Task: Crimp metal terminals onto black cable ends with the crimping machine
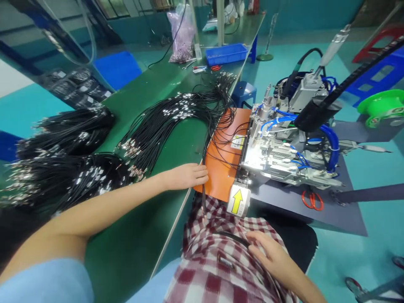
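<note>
My left hand (186,176) reaches over the green table's edge, its fingers closed over a thin bundle of black cables (203,197). Below those fingers the cable ends hang down toward my lap. On the checked apron in my lap lies another black cable bundle (232,236), and my right hand (268,252) is closed around it; part of its grip is hidden. A long spread of black cables (164,122) with pale connectors lies beyond my left hand. Several cables cross the orange sheet (221,168) toward the metal machine (277,155).
More cable bundles (66,139) are piled at the left. A blue tray (226,54), a pink bag (181,35) and red-handled tools (216,67) stand farther back. Red-handled scissors (312,201) lie on the machine's grey base. A green spool (381,107) is at the right.
</note>
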Motion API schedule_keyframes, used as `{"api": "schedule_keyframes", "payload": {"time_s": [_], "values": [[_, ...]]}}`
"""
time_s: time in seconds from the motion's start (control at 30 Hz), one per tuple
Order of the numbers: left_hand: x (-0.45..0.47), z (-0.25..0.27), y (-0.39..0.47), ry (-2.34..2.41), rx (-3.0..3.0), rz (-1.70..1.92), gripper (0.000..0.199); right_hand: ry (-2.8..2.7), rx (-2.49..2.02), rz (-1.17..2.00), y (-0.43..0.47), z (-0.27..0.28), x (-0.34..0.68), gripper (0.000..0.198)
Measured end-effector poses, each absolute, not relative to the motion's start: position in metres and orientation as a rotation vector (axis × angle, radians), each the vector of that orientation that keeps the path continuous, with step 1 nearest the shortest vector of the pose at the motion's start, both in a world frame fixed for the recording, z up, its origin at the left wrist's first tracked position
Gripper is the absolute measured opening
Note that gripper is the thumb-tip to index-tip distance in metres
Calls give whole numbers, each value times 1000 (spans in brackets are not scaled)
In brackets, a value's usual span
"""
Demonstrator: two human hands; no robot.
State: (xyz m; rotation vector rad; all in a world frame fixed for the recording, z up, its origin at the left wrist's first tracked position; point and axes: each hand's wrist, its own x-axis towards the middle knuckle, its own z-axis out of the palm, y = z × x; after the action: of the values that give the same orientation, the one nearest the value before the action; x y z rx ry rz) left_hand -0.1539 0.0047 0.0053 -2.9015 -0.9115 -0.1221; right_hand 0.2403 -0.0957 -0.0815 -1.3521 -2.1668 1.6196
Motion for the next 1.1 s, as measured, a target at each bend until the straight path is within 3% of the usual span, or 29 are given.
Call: {"api": "schedule_keyframes", "payload": {"time_s": [0.2,0.53,0.73,1.1], "values": [[-92,2,6,-778,-2885,-598,25,-1958,-1400,1510,-75,-33,246,32],[-75,2,-13,-1006,-3134,-142,10,-1640,-1435,1418,-45,-48,226,33],[-75,-11,15,-1360,-2846,-553,25,-1597,-1448,1467,-51,-53,222,32],[-72,-36,45,-1271,-2571,-496,18,-1537,-1533,1528,-65,-56,222,26]]}}
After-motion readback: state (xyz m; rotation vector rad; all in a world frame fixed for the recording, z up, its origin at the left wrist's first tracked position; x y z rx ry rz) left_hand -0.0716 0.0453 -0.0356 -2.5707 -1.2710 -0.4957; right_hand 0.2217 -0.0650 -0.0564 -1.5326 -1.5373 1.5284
